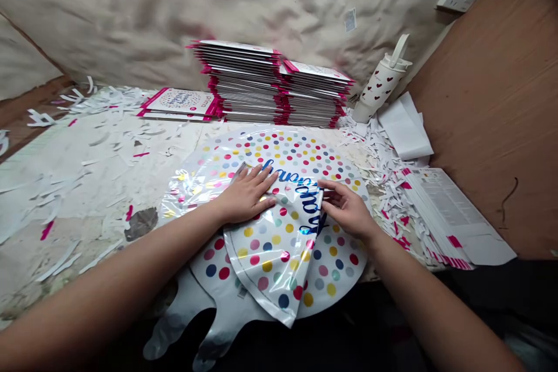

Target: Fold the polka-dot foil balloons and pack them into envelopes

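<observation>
A flat foil balloon (272, 253), white with coloured dots and blue lettering, lies partly folded over on top of other flat dotted foil balloons (333, 270). My left hand (247, 195) rests palm down on the folded part, fingers stretched out. At the fold's right edge, my right hand (347, 209) pinches the foil between thumb and fingers. Silvery balloon tails (224, 331) hang over the front edge of the table. The printed words are partly covered by the fold and by my left hand.
Two tall stacks of pink-edged packets (244, 81) stand against the back wall, with a few more packets (181, 103) at their left. A heart-patterned bottle (378, 87) leans at the right. Printed card sleeves (457, 215) lie near paper shreds (377, 151). More shreds litter the left side.
</observation>
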Demonstrator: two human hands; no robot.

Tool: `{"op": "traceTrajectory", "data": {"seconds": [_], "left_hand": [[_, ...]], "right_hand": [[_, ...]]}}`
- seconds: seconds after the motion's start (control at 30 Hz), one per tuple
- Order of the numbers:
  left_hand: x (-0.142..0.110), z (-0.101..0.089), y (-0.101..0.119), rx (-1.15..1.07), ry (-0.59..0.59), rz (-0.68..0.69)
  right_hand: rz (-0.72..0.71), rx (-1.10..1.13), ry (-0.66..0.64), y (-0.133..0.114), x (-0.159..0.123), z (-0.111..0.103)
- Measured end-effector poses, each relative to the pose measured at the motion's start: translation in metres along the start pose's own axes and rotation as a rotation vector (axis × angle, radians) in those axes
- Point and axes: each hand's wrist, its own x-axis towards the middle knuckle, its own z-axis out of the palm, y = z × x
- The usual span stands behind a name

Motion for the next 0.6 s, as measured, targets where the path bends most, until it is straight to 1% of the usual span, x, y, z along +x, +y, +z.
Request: {"op": "traceTrajectory", "data": {"seconds": [0.03,0.07,0.13,0.2,0.23,0.27,0.3,0.33,0.37,0.4,0.43,0.47,0.5,0.53,0.57,0.6], "left_hand": [[0.0,0.0,0.0,-0.001,0.003,-0.001],[0.0,0.0,0.001,0.0,0.005,0.0],[0.001,0.002,0.002,0.003,0.01,0.0],[0.003,0.001,0.0,-0.006,0.01,0.004],[0.003,-0.001,-0.001,-0.026,0.014,0.007],[0.002,-0.004,-0.003,-0.062,0.034,0.004],[-0.001,-0.01,-0.005,-0.113,0.09,-0.013],[-0.006,-0.017,-0.005,-0.172,0.2,-0.044],[-0.012,-0.025,-0.004,-0.228,0.37,-0.084],[-0.02,-0.033,-0.001,-0.271,0.586,-0.126],[-0.029,-0.041,0.004,-0.295,0.821,-0.151],[-0.038,-0.048,0.011,-0.297,1.025,-0.138],[-0.046,-0.054,0.02,-0.283,1.155,-0.067],[-0.051,-0.057,0.029,-0.263,1.174,0.048],[-0.053,-0.058,0.039,-0.247,1.078,0.176],[-0.051,-0.057,0.047,-0.24,0.896,0.285]], "right_hand": [[-0.039,-0.056,-0.005,0.003,0.005,0.003],[-0.105,-0.158,0.001,0.004,0.01,0.005],[-0.303,-0.4,-0.021,0.0,0.015,0.01],[-0.501,-0.563,-0.154,-0.005,0.017,0.014],[-0.564,-0.594,-0.239,-0.008,0.018,0.016],[-0.595,-0.593,-0.312,-0.009,0.017,0.017],[-0.589,-0.569,-0.355,-0.009,0.017,0.018],[-0.551,-0.523,-0.365,-0.007,0.016,0.019],[-0.486,-0.457,-0.356,-0.005,0.015,0.018],[-0.393,-0.371,-0.326,-0.002,0.015,0.017],[-0.269,-0.253,-0.27,0.001,0.015,0.016],[-0.13,-0.118,-0.199,0.004,0.017,0.014],[0.005,0.014,-0.128,0.006,0.019,0.013],[0.117,0.128,-0.063,0.009,0.021,0.013],[0.201,0.218,-0.012,0.011,0.024,0.014],[0.258,0.281,0.027,0.013,0.027,0.016]]}}
